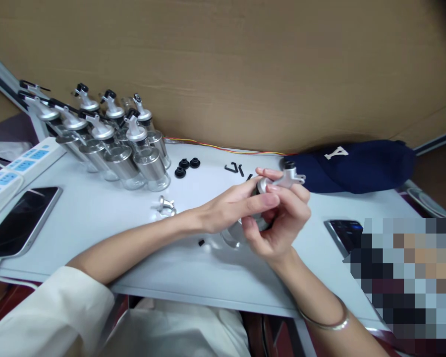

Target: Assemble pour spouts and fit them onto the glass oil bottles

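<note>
A glass bottle (232,236) with a silver pourer top (289,176) is tilted over the front middle of the table, its spout pointing up and right. My left hand (241,202) reaches across from the left, closed about the bottle's upper part. My right hand (288,218) has its fingers curled around the pourer top. The two hands overlap and hide most of the bottle's neck. Left of them lies a loose silver pourer piece (166,205). A small black piece (201,242) rests near my left forearm. Thin black clips (232,167) lie behind the hands.
Several bottles with silver pourers (148,168) stand at the back left. Near them are black stoppers (180,172). A power strip (31,159) and a phone (22,223) occupy the left side. A navy cap (357,171) and another phone (342,237) lie right. Cardboard (223,74) walls the back.
</note>
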### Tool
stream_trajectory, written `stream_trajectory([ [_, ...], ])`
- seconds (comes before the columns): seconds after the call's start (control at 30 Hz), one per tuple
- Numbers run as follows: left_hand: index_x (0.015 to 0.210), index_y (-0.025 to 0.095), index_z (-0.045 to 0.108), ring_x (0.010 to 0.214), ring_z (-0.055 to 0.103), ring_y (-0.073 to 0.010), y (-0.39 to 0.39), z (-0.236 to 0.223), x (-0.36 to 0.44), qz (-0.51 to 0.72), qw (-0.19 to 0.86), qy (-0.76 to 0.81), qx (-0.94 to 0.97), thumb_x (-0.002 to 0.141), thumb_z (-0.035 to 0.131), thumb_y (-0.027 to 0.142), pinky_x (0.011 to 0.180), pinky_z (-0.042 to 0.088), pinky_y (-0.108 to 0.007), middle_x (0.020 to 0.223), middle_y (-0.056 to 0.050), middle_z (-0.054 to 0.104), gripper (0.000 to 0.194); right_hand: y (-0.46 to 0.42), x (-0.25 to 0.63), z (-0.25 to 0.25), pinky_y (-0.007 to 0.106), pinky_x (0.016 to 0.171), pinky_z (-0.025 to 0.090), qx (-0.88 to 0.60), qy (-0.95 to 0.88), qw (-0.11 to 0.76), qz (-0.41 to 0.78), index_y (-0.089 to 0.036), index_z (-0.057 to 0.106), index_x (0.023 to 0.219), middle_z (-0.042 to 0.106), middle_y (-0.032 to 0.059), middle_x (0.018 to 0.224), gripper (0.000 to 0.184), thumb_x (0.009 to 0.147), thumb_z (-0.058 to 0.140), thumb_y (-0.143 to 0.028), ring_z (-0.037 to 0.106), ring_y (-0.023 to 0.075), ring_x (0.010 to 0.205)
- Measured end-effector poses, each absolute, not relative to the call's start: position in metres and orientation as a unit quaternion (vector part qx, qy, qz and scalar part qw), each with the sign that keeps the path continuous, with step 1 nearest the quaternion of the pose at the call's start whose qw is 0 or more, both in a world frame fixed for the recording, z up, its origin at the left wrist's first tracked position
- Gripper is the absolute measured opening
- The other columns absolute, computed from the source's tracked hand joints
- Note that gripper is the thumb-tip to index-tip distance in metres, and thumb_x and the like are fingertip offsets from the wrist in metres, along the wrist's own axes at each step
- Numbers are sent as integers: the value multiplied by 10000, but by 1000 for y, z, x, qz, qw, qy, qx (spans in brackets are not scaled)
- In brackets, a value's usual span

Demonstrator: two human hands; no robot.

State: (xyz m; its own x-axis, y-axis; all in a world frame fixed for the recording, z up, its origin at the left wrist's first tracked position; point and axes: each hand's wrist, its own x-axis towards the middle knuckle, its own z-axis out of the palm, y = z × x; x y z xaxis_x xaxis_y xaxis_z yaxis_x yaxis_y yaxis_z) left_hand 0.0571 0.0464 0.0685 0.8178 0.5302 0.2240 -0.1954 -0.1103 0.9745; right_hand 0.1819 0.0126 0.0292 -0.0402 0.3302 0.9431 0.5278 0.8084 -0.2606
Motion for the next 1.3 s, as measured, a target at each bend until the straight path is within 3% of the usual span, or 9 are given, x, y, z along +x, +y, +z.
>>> stream_trajectory([
  [0.23,794,170,478,741,550,-147,44,63,60,313,660,113,674,867,387,589,729,515,-279,813,-58,540,434,5,176,33,338,536,541,-355,-685,632,-69,-288,482,1201,520,78,1063,538,703,603,-122,634,256,913],
  [0.43,903,164,503,777,582,-166,44,62,60,299,654,132,682,895,346,507,730,528,-293,851,-81,580,377,8,174,35,462,737,560,-333,-684,646,-65,-287,477,1193,507,52,999,540,689,565,-115,624,264,952],
  [0.57,859,159,485,765,575,-153,42,64,61,304,685,133,648,898,319,458,771,516,-293,894,-81,592,344,9,174,37,421,712,556,-322,-690,645,-62,-294,472,1183,509,31,953,542,686,569,-100,616,235,924],
  [0.8,716,167,473,695,543,-142,43,66,62,297,689,146,645,878,316,381,736,516,-283,687,-19,521,311,7,175,38,416,712,545,-338,-691,636,-57,-280,489,1100,536,34,969,431,727,610,-103,613,229,918],
  [1.0,732,166,460,724,549,-157,45,64,63,312,682,97,655,855,296,340,743,508,-301,726,-44,549,268,7,178,36,432,777,531,-344,-695,628,-63,-287,505,1079,525,32,993,385,751,598,-108,600,227,976],
  [1.3,813,182,447,739,544,-172,42,62,62,323,662,125,664,828,310,360,677,499,-306,744,-40,541,225,4,177,39,436,735,549,-348,-686,637,-53,-259,566,933,500,11,967,260,737,610,-93,624,236,950],
])
